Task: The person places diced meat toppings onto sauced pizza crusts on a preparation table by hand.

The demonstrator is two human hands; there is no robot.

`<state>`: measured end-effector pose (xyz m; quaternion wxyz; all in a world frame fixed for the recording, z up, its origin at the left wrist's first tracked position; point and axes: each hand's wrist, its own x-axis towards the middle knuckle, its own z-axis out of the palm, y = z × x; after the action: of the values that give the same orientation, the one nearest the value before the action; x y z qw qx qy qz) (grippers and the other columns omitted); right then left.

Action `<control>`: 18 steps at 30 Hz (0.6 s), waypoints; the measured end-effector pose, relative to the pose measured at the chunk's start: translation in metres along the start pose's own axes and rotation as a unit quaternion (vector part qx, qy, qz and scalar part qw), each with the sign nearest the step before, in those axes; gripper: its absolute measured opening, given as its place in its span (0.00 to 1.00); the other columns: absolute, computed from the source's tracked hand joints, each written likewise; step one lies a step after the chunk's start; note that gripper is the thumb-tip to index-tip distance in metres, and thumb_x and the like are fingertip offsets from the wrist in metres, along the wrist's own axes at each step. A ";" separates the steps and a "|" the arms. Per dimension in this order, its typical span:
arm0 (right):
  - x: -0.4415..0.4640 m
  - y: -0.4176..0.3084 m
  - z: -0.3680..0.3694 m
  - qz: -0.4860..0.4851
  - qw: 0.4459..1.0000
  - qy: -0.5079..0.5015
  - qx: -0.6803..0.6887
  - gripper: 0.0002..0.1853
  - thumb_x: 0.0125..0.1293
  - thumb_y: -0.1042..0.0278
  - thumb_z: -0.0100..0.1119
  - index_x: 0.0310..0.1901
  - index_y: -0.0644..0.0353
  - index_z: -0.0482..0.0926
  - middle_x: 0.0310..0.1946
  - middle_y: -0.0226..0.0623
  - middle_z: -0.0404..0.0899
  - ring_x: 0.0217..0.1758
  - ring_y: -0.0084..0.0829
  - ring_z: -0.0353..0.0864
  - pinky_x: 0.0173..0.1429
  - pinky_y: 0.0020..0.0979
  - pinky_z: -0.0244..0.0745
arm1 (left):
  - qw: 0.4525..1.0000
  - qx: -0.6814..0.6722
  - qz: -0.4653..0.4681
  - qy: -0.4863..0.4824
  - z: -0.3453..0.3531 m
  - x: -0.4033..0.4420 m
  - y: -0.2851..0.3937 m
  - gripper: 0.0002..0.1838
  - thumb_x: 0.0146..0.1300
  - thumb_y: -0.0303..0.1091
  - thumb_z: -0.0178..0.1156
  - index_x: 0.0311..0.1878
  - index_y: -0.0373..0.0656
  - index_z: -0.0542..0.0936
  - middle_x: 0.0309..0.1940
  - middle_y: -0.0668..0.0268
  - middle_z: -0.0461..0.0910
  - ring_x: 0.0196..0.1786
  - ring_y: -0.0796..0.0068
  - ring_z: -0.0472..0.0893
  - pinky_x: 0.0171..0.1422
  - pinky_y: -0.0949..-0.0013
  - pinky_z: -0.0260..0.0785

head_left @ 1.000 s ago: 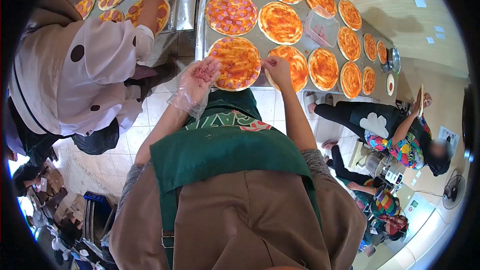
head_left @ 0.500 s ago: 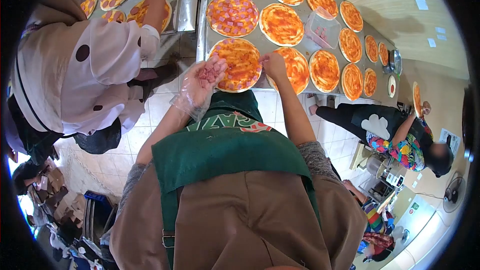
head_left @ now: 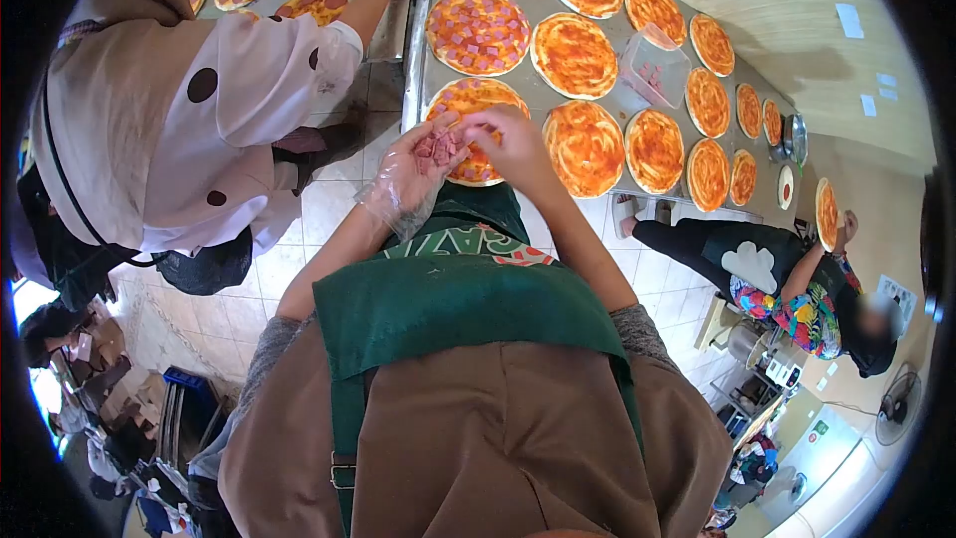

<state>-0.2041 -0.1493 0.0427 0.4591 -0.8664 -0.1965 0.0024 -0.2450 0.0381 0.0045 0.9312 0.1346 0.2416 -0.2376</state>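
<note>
My left hand (head_left: 405, 171), in a clear plastic glove, is palm up and cups a pile of pink diced meat (head_left: 438, 147). My right hand (head_left: 506, 144) reaches over to that pile, its fingertips bent together at the meat; whether they pinch a piece is too small to tell. Both hands are above the near edge of a pizza (head_left: 478, 98) with sauce and some meat cubes around its rim, partly hidden by them. Beyond it lies a pizza covered in meat cubes (head_left: 478, 32). To the right is a pizza with only sauce (head_left: 584, 148).
The metal table (head_left: 438, 75) bears several more sauced pizzas and a clear container (head_left: 654, 68) with meat bits. At left a person in a spotted white garment (head_left: 199, 130) reaches over another table of pizzas. At right a person in a flowered top (head_left: 797, 289) holds a pizza (head_left: 826, 214).
My right hand has moved left from the pizza's right edge to the meat in my left hand. The person at left has reached farther right. The view has shifted slightly.
</note>
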 end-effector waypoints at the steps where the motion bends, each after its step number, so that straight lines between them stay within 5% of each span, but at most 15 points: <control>1: 0.001 -0.006 0.002 -0.056 0.997 -0.008 -0.046 0.08 0.60 0.67 0.65 0.39 0.60 0.84 0.34 0.42 0.82 0.37 0.44 0.81 0.44 0.41 0.77 | 1.000 0.003 0.006 0.006 0.001 0.001 -0.001 0.23 0.77 0.37 0.46 0.67 0.32 0.71 0.62 0.52 0.77 0.63 0.62 0.78 0.71 0.58 0.70; 5: 0.000 -0.010 0.000 -0.089 0.983 -0.065 -0.144 0.09 0.62 0.68 0.67 0.43 0.60 0.85 0.35 0.39 0.82 0.37 0.35 0.83 0.44 0.32 0.76 | 0.998 -0.008 -0.011 -0.057 -0.007 0.005 -0.001 0.23 0.77 0.37 0.47 0.66 0.30 0.71 0.60 0.53 0.78 0.59 0.65 0.80 0.67 0.63 0.74; 8: -0.005 -0.008 -0.003 0.090 0.988 -0.107 0.060 0.10 0.64 0.67 0.68 0.44 0.62 0.84 0.36 0.36 0.84 0.37 0.29 0.83 0.44 0.29 0.77 | 0.999 -0.003 -0.011 -0.047 -0.004 0.004 -0.001 0.23 0.77 0.37 0.48 0.66 0.30 0.71 0.61 0.52 0.77 0.61 0.64 0.79 0.66 0.64 0.74; 11: -0.009 0.014 -0.010 0.167 0.957 -0.067 0.225 0.10 0.66 0.68 0.67 0.44 0.64 0.84 0.38 0.34 0.86 0.38 0.24 0.83 0.44 0.26 0.77 | 1.000 0.003 -0.008 -0.028 0.003 0.002 -0.002 0.24 0.76 0.37 0.48 0.67 0.30 0.70 0.63 0.49 0.75 0.64 0.60 0.77 0.69 0.61 0.72; 18: -0.008 0.120 -0.035 0.226 0.949 0.053 0.211 0.08 0.65 0.70 0.68 0.41 0.65 0.84 0.35 0.34 0.87 0.37 0.20 0.83 0.44 0.24 0.77 | 1.000 0.004 -0.001 -0.006 0.000 0.000 0.003 0.24 0.75 0.37 0.48 0.68 0.31 0.69 0.66 0.46 0.73 0.69 0.54 0.74 0.73 0.56 0.67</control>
<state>-0.1647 -0.2403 -0.0342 0.6285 -0.7704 0.0346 0.1014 -0.2434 0.0411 0.0045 0.9318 0.1370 0.2347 -0.2406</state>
